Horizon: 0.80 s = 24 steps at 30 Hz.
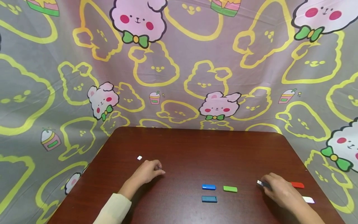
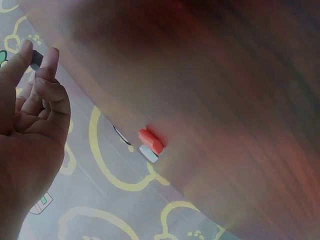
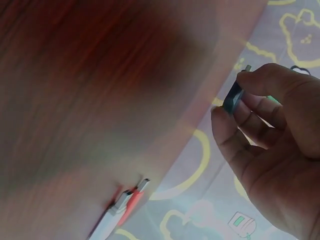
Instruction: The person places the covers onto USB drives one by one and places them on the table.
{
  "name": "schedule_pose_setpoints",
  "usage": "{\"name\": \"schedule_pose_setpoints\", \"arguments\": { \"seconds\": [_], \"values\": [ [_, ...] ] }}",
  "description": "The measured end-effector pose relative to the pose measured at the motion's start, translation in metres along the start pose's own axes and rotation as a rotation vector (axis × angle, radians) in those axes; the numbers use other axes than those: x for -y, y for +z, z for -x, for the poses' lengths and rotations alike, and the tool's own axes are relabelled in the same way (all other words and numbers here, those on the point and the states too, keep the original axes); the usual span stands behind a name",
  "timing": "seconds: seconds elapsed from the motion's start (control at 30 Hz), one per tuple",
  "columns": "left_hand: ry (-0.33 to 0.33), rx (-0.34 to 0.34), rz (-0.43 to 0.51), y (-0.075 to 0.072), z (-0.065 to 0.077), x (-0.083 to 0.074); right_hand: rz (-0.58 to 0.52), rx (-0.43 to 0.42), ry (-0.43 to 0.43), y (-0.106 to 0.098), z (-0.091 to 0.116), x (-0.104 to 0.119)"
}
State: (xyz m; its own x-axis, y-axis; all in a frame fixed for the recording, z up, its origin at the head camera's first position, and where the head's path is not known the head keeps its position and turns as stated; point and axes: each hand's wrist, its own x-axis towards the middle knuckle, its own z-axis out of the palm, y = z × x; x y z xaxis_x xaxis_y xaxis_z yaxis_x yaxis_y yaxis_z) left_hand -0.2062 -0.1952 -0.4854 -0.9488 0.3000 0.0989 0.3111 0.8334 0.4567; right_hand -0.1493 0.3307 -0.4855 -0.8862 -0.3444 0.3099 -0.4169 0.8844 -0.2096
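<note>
At the table's right side, my right hand [image 1: 279, 190] pinches a dark USB flash drive [image 1: 264, 184] between thumb and fingertips. The drive's bare metal plug points left in the head view; its dark body [image 3: 232, 99] shows in the right wrist view. My left hand [image 1: 148, 171], on the left side, pinches a small dark cap [image 2: 36, 59] between thumb and finger. Near it on the table are a white cap [image 2: 148, 153] and a red cap [image 2: 151, 141]; the head view shows the white one beyond the hand, the red one hidden.
A blue flash drive [image 1: 208, 187], a teal one [image 1: 209, 199] and a green one [image 1: 230, 189] lie in the middle near the front. Beside my right hand lie a red flash drive [image 1: 297, 185] and a white one [image 1: 308, 199], plugs bare. Printed cloth [image 1: 179, 102] surrounds the brown table [image 1: 181, 149].
</note>
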Motion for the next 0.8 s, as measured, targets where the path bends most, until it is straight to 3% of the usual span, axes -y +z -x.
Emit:
{"name": "schedule_pose_setpoints", "arguments": {
  "seconds": [0.3,0.57,0.8],
  "values": [
    [0.147,-0.004,-0.027,0.005,0.004,-0.013,-0.044,0.079,0.006,-0.004,-0.005,0.015],
    [0.183,0.015,0.019,0.006,0.007,-0.021,-0.035,-0.034,-0.096,0.001,-0.002,0.022],
    [0.199,0.057,0.083,0.006,0.009,-0.033,-0.035,-0.069,-0.146,0.001,-0.003,0.029]
  ]
}}
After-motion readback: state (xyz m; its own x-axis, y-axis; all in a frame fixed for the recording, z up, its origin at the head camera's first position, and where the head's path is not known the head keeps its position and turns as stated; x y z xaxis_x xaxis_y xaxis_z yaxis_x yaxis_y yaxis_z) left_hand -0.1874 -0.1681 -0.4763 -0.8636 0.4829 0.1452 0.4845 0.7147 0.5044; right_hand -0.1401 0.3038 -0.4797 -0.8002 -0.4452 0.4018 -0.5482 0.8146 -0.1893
